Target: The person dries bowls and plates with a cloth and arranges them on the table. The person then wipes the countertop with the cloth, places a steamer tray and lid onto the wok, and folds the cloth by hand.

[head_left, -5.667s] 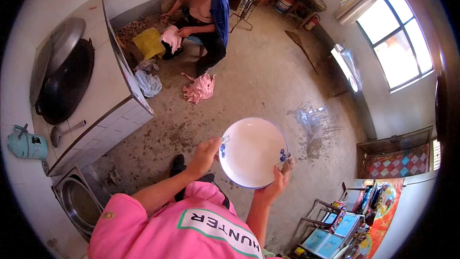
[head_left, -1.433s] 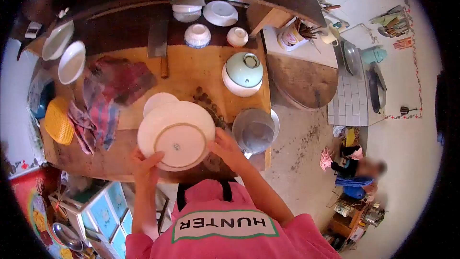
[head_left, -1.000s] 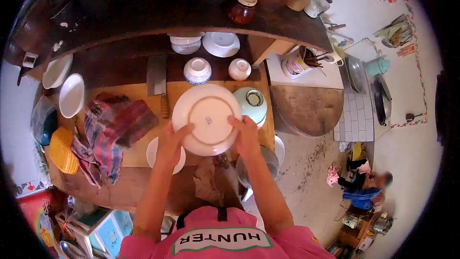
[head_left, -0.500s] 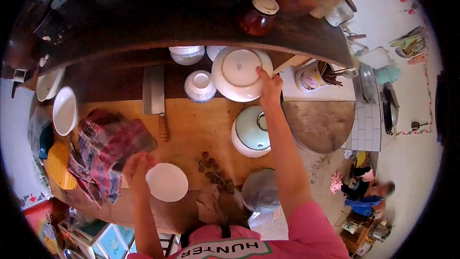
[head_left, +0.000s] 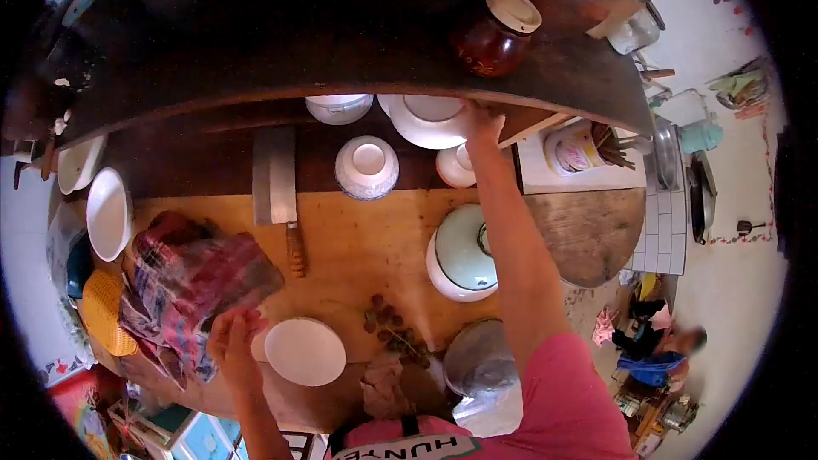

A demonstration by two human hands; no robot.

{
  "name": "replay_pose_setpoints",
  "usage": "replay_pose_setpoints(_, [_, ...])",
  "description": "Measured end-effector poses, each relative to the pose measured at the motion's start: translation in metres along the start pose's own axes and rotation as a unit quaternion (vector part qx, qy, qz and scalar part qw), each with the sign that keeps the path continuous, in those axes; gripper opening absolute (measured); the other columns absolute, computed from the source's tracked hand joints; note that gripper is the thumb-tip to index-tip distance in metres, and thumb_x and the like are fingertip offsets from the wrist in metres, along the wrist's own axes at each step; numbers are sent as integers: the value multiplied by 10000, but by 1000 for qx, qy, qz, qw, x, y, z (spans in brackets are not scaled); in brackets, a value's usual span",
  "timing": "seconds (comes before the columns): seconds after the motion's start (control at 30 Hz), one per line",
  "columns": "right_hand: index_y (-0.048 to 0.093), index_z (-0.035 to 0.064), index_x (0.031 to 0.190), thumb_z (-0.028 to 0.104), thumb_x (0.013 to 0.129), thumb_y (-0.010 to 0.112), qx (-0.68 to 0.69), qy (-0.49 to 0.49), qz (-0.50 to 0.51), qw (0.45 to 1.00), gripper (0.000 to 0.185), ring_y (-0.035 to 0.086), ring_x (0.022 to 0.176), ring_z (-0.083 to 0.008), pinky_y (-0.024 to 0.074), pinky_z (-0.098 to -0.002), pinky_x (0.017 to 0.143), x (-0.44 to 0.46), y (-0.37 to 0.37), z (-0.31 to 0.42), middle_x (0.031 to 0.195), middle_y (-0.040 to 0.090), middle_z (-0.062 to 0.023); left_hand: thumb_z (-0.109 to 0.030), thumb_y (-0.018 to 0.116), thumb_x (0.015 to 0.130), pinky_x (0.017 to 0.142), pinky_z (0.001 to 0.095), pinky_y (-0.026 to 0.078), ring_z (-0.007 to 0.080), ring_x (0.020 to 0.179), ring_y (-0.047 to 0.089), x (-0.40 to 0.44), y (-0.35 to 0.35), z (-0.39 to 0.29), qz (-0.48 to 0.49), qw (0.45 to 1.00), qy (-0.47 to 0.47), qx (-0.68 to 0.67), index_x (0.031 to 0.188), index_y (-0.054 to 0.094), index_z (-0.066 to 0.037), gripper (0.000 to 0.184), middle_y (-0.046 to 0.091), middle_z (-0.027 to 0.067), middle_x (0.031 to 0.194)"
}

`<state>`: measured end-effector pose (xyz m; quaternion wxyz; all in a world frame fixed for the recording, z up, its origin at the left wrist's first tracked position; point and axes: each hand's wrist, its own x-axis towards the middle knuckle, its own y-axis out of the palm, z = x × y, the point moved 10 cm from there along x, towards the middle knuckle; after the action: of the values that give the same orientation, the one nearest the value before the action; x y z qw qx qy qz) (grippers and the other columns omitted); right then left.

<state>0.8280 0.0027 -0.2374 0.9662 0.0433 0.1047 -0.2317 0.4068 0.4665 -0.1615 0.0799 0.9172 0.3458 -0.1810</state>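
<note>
My right hand [head_left: 483,125] grips the rim of a white, upside-down plate [head_left: 426,129], partly hidden beneath the shelf edge. Below that plate, a small overturned bowl [head_left: 456,168] sits close to my wrist. A patterned overturned bowl [head_left: 367,169] stands to the left. My left hand [head_left: 236,342] hovers with loosely bent fingers between the plaid cloth [head_left: 200,277] and a white bowl [head_left: 305,352]; nothing clear shows in it. Beside my right forearm is a pot with a pale green lid [head_left: 464,243].
A dark shelf [head_left: 341,60] overhangs the back, bearing a red-brown jar [head_left: 494,38]. A cleaver [head_left: 275,179] lies on the wooden table. Grapes [head_left: 388,324] and a metal pot [head_left: 477,358] are near the front. Chopsticks stand in a tub [head_left: 573,152] at right; a person [head_left: 665,358] is beyond.
My right hand has pushed the plate farther back under the shelf, uncovering the small bowl below it. The view has shifted slightly. My left hand stays near the cloth and white bowl.
</note>
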Motion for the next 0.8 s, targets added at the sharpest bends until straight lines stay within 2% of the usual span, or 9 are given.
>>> replay_pose_setpoints(0.03, [436,87,1400,250,943,505,-138,-24,16,990,490,443,1285,-280,345,-440,1067,10,3,-5,1427,472,-53,-122,606,918,760,348,574,210,816,668,4,0,2,-2,1000,-6,2,1004,640,14,164,672,124,926])
replay_pose_setpoints(0.07, [420,99,1419,283,964,449,-479,-92,54,871,491,413,1318,-279,324,-442,1084,16,14,-4,1458,443,-51,-135,624,912,765,356,576,215,839,666,5,0,2,-4,1000,-11,2,1004,640,10,173,670,116,935])
replay_pose_setpoints(0.1, [404,112,1439,316,986,393,-754,-148,86,634,497,384,1351,-278,303,-444,1101,16,30,-9,1489,413,-48,-136,623,913,763,353,575,214,838,665,5,0,1,-7,1000,-11,4,1002,639,10,171,670,115,935])
replay_pose_setpoints(0.2, [379,137,1460,318,995,388,-794,-121,91,589,499,365,1370,-248,298,-398,1110,36,38,-16,1513,379,-42,-128,605,920,756,344,571,210,809,668,7,1,0,-19,1000,-6,15,1004,638,13,167,673,119,924])
replay_pose_setpoints(0.3, [414,140,1436,337,1002,391,-711,-148,25,687,477,385,1353,-240,314,-374,1099,50,37,-14,1499,397,-37,-111,570,934,749,334,567,202,747,672,7,-2,4,-33,999,-3,25,1013,637,22,168,679,130,900])
replay_pose_setpoints(0.47, [495,133,1371,411,984,431,-680,-107,53,723,480,450,1295,-250,351,-357,1075,72,23,-37,1432,477,-58,-114,567,939,745,331,567,190,728,671,9,-1,9,-47,998,-22,33,994,640,16,159,680,124,894])
replay_pose_setpoints(0.57, [533,134,1339,445,965,459,-609,-75,37,789,491,492,1249,-264,377,-359,1053,74,17,-35,1384,521,-81,-110,567,940,739,333,570,186,724,671,9,5,8,-28,999,-17,28,994,637,15,153,679,125,895])
replay_pose_setpoints(0.67, [550,135,1320,444,957,472,-567,-91,26,818,483,514,1216,-275,395,-369,1028,76,29,-32,1347,541,-100,-104,582,932,735,329,571,187,724,671,10,6,13,-21,999,-20,12,997,635,16,147,679,132,889])
replay_pose_setpoints(0.8, [573,136,1295,442,947,489,-545,-127,24,829,472,543,1171,-291,419,-382,995,78,41,-27,1299,568,-126,-114,613,922,722,330,568,202,751,670,11,8,20,-18,999,-35,0,998,626,5,141,681,121,876])
